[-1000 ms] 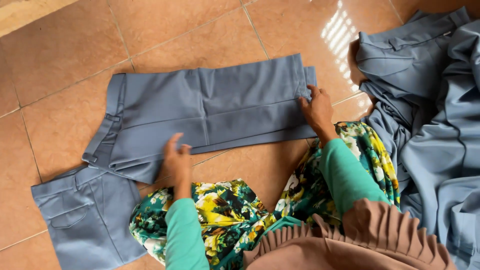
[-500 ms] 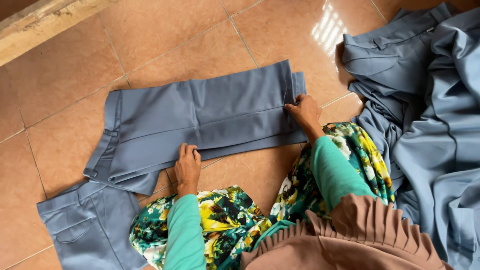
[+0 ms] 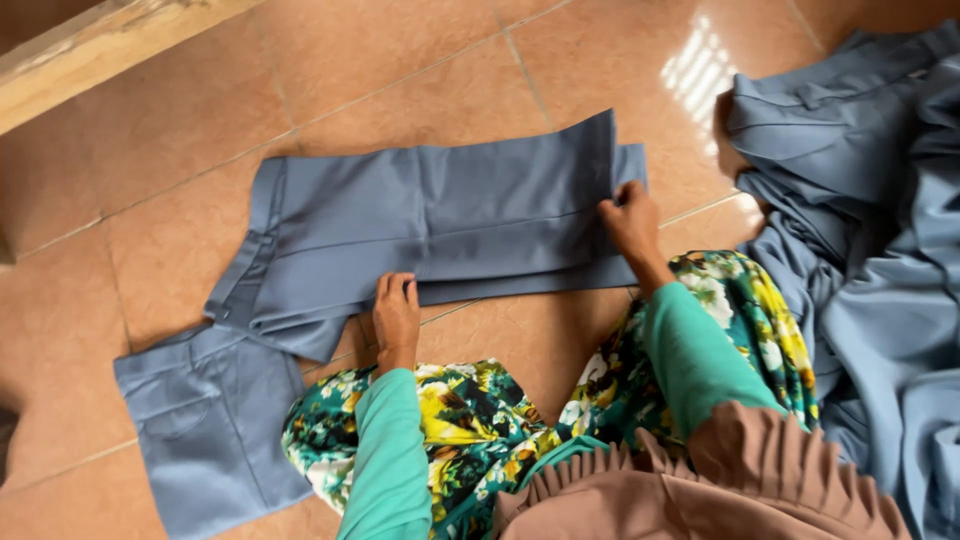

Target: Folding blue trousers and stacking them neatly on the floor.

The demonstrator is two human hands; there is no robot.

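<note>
A pair of grey-blue trousers [image 3: 430, 225] lies flat on the orange tiled floor [image 3: 400, 70], legs laid together and pointing right, waistband at the left. My left hand [image 3: 396, 318] presses its fingers on the lower edge of the trousers near the crotch. My right hand [image 3: 632, 222] grips the leg ends at the right, fingers curled over the hem. Both arms wear teal sleeves. My knees are covered by a floral green and yellow skirt [image 3: 470, 410].
A second folded grey-blue garment [image 3: 205, 430] lies at the lower left, partly under the trousers' waist. A heap of the same grey-blue clothing [image 3: 860, 230] fills the right side. A wooden ledge [image 3: 90, 45] runs along the top left.
The view has shifted slightly, so the trousers sit lower in frame. My left hand slid a little right along the lower edge; my right hand stays on the leg ends.
</note>
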